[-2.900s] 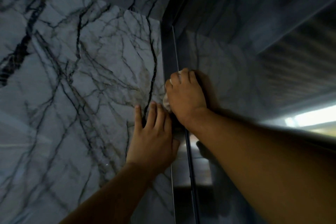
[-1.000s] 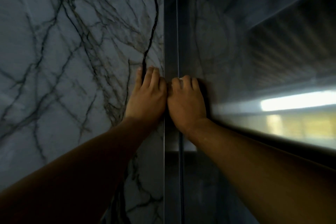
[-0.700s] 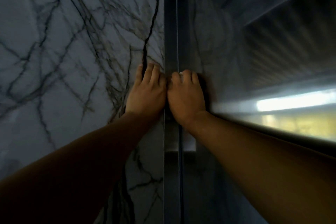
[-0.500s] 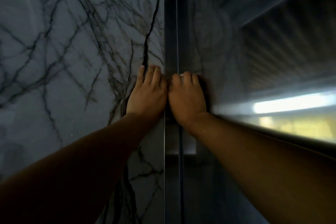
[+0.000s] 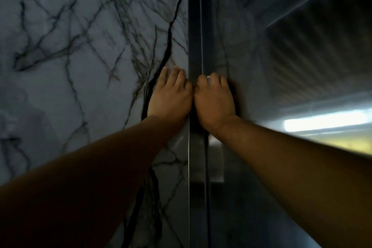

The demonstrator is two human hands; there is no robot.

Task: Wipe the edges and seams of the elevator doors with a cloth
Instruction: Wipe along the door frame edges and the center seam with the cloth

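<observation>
1. Since the earliest frame, both hands have been brought level side by side at the frame's centre.
2. Veined marble wall (image 5: 80, 86) fills the left half; the left hand (image 5: 170, 96) is pressed flat on it.
3. The cloth (image 5: 208, 77), barely seen, is gripped under the right hand (image 5: 214, 99) against the metal door frame (image 5: 196, 36).
4. Reflective elevator door (image 5: 281, 56) fills the right.

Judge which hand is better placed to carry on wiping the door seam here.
Right. The right hand lies on the metal door frame with a bit of the cloth showing at its fingertips. The left hand rests flat on the marble wall, apparently only bracing.
</observation>
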